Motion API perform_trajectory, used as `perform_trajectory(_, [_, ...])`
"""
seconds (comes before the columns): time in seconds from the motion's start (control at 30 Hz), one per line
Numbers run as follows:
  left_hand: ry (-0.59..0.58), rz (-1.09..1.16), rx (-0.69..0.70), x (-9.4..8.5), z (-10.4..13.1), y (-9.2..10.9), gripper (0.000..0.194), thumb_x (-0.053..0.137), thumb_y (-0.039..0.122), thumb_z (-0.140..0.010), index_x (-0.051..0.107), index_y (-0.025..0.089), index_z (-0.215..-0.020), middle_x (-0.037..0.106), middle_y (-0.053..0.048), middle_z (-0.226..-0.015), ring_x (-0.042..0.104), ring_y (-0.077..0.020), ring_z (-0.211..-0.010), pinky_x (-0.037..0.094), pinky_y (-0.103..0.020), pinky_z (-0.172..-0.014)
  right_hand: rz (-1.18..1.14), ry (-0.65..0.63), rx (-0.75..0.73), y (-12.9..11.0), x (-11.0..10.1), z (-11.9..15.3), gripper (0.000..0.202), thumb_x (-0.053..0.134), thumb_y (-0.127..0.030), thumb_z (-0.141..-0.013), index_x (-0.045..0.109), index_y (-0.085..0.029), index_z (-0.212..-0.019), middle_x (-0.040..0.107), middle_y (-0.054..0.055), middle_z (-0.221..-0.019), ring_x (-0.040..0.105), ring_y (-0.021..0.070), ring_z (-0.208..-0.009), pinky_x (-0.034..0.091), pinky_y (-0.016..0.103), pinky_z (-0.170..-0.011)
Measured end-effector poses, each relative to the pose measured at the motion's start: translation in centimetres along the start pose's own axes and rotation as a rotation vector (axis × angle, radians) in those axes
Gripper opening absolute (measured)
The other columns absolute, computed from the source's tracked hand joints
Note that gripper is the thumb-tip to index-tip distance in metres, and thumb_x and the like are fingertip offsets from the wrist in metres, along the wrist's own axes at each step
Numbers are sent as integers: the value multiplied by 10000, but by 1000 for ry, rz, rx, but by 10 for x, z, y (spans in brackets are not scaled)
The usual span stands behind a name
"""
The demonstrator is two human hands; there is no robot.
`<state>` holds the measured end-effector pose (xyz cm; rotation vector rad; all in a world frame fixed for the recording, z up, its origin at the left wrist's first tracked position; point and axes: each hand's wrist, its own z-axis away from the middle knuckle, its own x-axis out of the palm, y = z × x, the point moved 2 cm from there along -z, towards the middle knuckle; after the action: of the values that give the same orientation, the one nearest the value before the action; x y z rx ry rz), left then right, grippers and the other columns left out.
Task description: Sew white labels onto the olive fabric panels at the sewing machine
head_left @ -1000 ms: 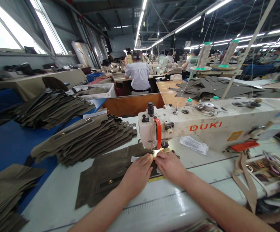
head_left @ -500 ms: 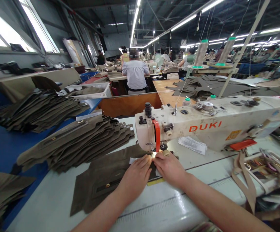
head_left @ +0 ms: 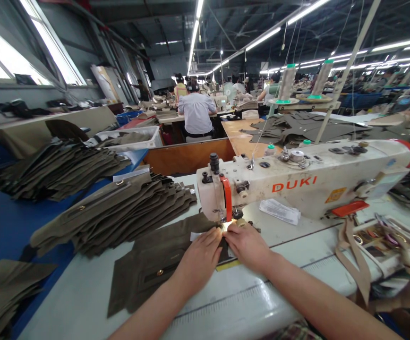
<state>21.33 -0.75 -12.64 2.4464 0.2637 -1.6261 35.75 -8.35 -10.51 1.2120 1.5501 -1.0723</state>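
Observation:
A dark olive fabric panel [head_left: 144,255] with a zipped slot and a small gold zipper pull lies under the head of a white sewing machine [head_left: 247,186]. My left hand [head_left: 201,255] presses on the panel left of the lit needle, its fingers held together. On the other side, my right hand [head_left: 245,245] has its fingertips bunched on the same panel's edge, close to the presser foot. Both sets of fingertips nearly meet at the needle, and they hide part of the fabric there. A small white label [head_left: 195,236] shows beside my left fingers.
Stacked olive panels [head_left: 130,208] lie to the left, with another pile [head_left: 66,165] on a blue surface. Folded white papers [head_left: 279,211] rest behind my right hand. At right stands a tray of small parts [head_left: 385,241] with tan straps hanging from it. A co-worker [head_left: 197,113] sits ahead.
The view has shifted slightly, and the panel's left end lies a little closer to the machine. My hands keep nearly the same place at the needle. A person's hand shows more clearly at far right.

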Motion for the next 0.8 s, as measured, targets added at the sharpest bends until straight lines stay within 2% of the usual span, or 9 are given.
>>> perform_trajectory(0.27, [-84, -21, -41, -1, -5, -5, 346, 438, 150, -926, 552, 135, -1253, 618, -139, -1286, 570, -239, -1201, 468, -425, -1006, 16, 29, -24, -1, 1, 0, 186, 500, -127, -935, 673, -144, -869, 648, 71, -841, 559, 197, -812, 396, 313, -807])
perform_trajectory(0.37, [-94, -31, -48, -2, -8, -8, 335, 416, 154, -937, 566, 171, -1236, 627, -111, -1279, 566, -232, -1206, 445, -437, -1024, 18, 48, -24, 0, 2, 1, 186, 509, -125, -930, 669, -147, -836, 644, 68, -816, 552, 195, -798, 395, 309, -789])
perform_trajectory(0.53, [-84, -40, -56, -3, -8, -12, 336, 410, 146, -940, 570, 159, -1235, 628, -116, -1276, 556, -234, -1218, 435, -438, -1031, 14, 94, -8, 2, 4, 5, 183, 516, -143, -929, 660, -160, -817, 636, 60, -808, 534, 198, -800, 399, 309, -769])
perform_trajectory(0.67, [-106, -40, -65, -7, 13, -6, 356, 429, 145, -928, 563, 151, -1258, 598, -113, -1321, 546, -231, -1230, 439, -436, -1033, -41, 201, -44, -1, 5, 13, 172, 523, -146, -920, 651, -172, -808, 621, 55, -802, 524, 199, -810, 414, 309, -777])
perform_trajectory(0.8, [-127, -27, -74, -27, 46, 12, 403, 450, 175, -926, 515, 187, -1324, 540, -76, -1392, 490, -206, -1286, 410, -409, -1065, -173, 317, -123, -4, 4, 21, 190, 495, -132, -924, 644, -176, -816, 598, 49, -757, 521, 196, -805, 434, 311, -784])
